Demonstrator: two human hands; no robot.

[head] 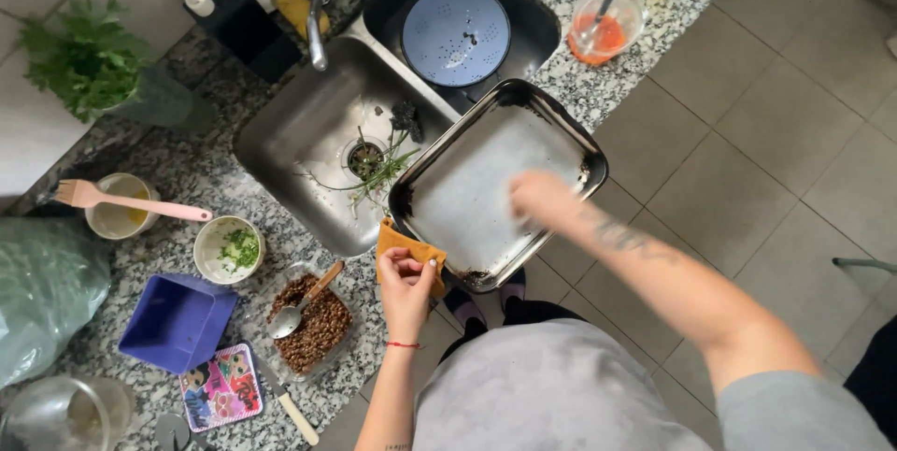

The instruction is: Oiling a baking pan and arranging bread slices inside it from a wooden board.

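Over the sink's edge sits a big metal baking tray, partly on the table. The left hand pinches an orange cloth at the tray's near corner to hold it steady. The right hand is blurry inside the tray, so I cannot tell its shape; it looks like wiping. Next, I think the dark, burnt corners need rubbing. The tray's floor looks pale and filmy.

Speckled grey-white-black granite countertop. Yellow-orange cloth under left hand. Silvery metal baking tray, dark scorched rim. Pale blue perforated colander. Purple plastic tub. Pink silicone brush. Red thread bracelet. Beige floor tiles.
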